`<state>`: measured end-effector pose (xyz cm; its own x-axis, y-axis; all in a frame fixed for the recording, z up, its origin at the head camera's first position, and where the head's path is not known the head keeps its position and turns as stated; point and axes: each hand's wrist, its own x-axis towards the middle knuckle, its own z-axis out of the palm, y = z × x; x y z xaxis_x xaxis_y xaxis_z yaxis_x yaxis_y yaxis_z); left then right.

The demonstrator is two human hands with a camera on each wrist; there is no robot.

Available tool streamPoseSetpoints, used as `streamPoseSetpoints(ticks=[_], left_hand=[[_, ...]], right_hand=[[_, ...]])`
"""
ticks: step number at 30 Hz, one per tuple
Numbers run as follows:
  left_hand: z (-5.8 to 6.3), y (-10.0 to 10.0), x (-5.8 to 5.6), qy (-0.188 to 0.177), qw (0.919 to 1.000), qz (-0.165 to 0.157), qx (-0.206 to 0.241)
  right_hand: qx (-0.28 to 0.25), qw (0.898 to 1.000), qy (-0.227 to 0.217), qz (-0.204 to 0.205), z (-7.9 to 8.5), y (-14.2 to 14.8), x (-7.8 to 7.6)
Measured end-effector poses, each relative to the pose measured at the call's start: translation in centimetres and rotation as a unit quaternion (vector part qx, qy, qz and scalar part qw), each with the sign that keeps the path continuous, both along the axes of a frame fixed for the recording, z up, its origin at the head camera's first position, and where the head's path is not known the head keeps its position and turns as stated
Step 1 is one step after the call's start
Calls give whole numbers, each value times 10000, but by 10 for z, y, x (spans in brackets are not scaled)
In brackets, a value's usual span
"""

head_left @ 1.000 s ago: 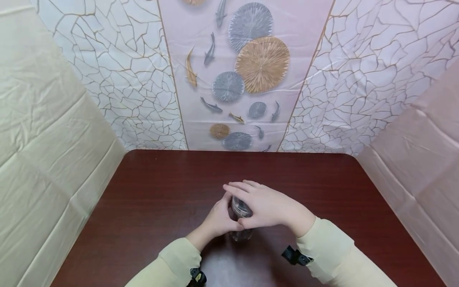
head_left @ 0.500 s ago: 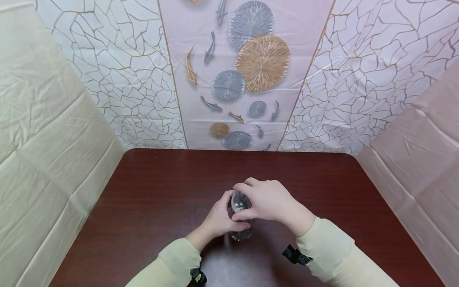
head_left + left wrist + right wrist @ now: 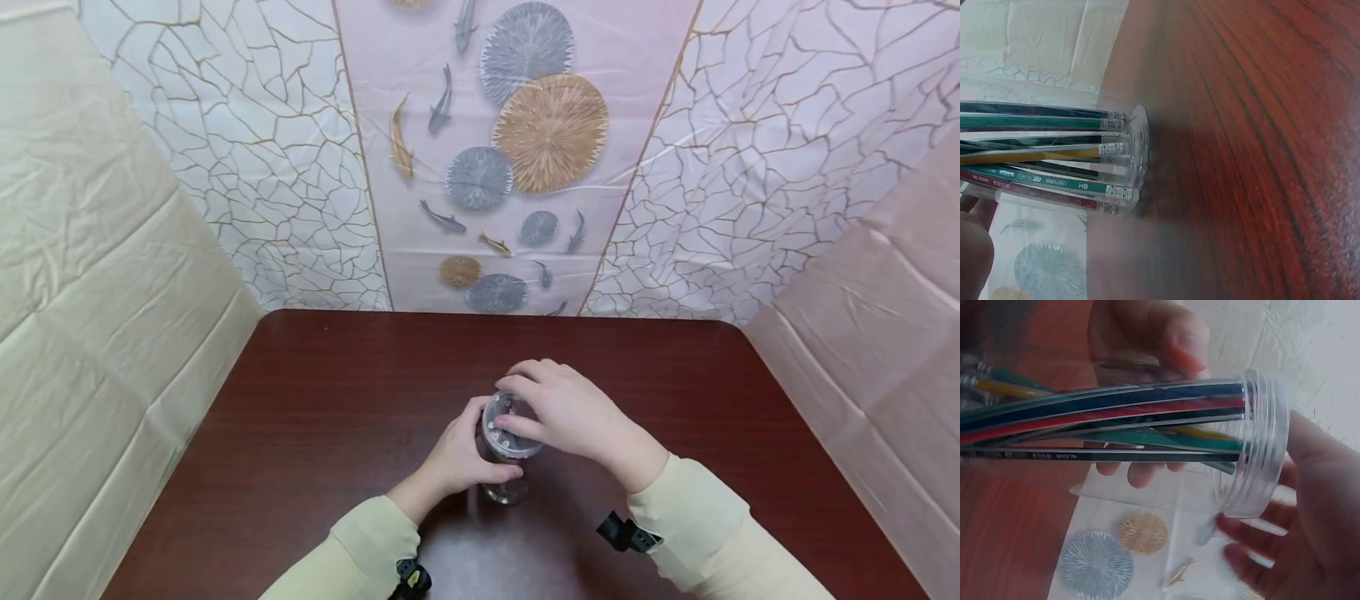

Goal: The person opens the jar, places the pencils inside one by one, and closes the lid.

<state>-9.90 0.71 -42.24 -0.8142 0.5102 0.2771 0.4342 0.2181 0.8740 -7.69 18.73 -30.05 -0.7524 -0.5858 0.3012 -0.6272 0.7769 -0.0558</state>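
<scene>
A clear plastic jar [image 3: 506, 493] stands on the table, slightly tilted, with several pencils [image 3: 1147, 406] inside. Green, red, dark and yellow ones show, their metal-banded ends at the jar's base in the left wrist view. My left hand [image 3: 456, 458] grips the jar's side, thumb across its near face. At the top is a clear round lid [image 3: 517, 446]. My right hand [image 3: 577, 417] holds the lid loosely, the thumb lying over its top and the other fingers bent at its far rim. In the right wrist view, ridges run around the lid end, and some fingertips touch its edge.
The dark red-brown wooden table [image 3: 360, 367] has rounded far corners. Behind it hangs a patterned cloth [image 3: 480, 242], with plain pale cloth at both sides. A small black device [image 3: 628, 533] is strapped at the right cuff, another [image 3: 412, 577] at the left.
My right hand has turned and shifted from covering the lid toward its far right rim, so more of the lid's top shows. The jar's top leans slightly right; my left hand keeps its grip.
</scene>
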Motion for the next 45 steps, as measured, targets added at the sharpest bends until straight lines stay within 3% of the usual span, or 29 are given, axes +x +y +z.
streamPoseSetpoints(ticks=[5,8,12,15,21,25,35,37,42,45], left_hand=[[3,-1,-1,11,9998,-119,141],[6,-2,-2,-11,9996,-170,231],[10,-3,-1,-113,9995,-227,161],[11,-3,-1,-166,9995,-229,102],[6,-1,0,21,9999,55,-135],[2,-1,0,57,9997,184,-130],[0,-4,-3,-316,9991,107,245],[0,-3,-3,-297,9992,95,247],[1,-2,-3,-244,9996,128,24],[-1,-2,-3,-250,9996,153,-45]], right_hand=[[-379,9964,-621,428,9,6,0],[-229,9934,-891,684,14,8,1],[232,9902,-927,1015,12,7,1],[253,9911,-767,1054,5,5,0],[354,9986,-233,326,-9,-5,2],[686,9974,-153,-172,-7,-4,5],[468,9976,-197,-464,2,9,4],[310,9989,-160,-302,1,9,3],[97,9980,-133,617,-2,1,0],[243,9979,-47,598,-4,-3,-1]])
